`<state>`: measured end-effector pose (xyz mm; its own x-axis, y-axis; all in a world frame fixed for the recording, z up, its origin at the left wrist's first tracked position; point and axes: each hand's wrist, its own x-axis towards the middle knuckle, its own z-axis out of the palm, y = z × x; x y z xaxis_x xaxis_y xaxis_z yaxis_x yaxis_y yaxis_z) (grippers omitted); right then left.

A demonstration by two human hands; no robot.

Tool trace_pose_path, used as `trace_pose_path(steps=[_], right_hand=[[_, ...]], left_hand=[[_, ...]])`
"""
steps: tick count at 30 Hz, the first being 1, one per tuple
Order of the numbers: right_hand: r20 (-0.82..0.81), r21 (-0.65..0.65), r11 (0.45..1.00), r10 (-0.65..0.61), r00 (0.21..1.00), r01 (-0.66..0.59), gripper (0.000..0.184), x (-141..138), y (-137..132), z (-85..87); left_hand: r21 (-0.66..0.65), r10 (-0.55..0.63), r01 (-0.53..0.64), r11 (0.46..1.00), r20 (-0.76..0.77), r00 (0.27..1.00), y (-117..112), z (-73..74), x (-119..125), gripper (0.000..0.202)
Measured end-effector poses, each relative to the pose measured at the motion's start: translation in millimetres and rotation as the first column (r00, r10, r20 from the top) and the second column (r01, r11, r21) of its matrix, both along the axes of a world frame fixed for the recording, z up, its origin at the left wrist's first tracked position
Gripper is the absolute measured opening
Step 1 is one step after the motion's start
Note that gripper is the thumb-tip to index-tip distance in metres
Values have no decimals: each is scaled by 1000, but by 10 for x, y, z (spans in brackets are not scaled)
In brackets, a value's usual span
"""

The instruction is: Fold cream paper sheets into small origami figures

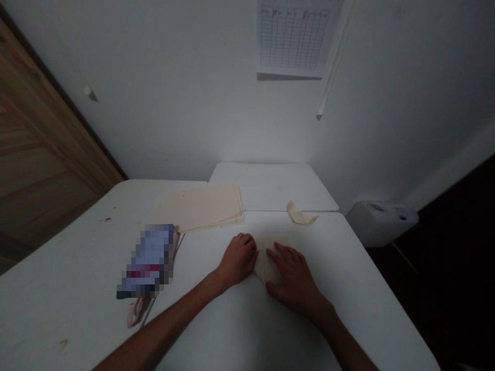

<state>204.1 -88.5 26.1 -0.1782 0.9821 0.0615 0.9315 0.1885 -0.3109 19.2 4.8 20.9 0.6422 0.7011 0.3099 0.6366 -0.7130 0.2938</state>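
Observation:
A small piece of cream paper (266,269) with a crease or folded edge lies on the white table (216,330) between my hands. My left hand (240,259) is closed at the paper's left edge, its fingers curled and the thumb beside them. Across the right part of the sheet rests my right hand (291,273), with its fingers spread flat. My hands hide much of the paper. Past my right hand is a folded cream paper piece (301,215), its sides raised.
A stack of flat cream sheets (204,206) lies at the back left. Nearer is a blurred blue item (149,257) with a pink strap (134,312). A white plastic container (381,221) stands beyond the right edge. A printed chart (294,38) hangs on the wall.

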Motion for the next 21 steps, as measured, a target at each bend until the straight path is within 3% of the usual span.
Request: trace_pose_path(steps=[21], right_hand=[[3,-6,1000,-11,1000,11,74,0,-13,38]], left_hand=[[54,14,-12,998,-53,998,-14,-12,37,7]])
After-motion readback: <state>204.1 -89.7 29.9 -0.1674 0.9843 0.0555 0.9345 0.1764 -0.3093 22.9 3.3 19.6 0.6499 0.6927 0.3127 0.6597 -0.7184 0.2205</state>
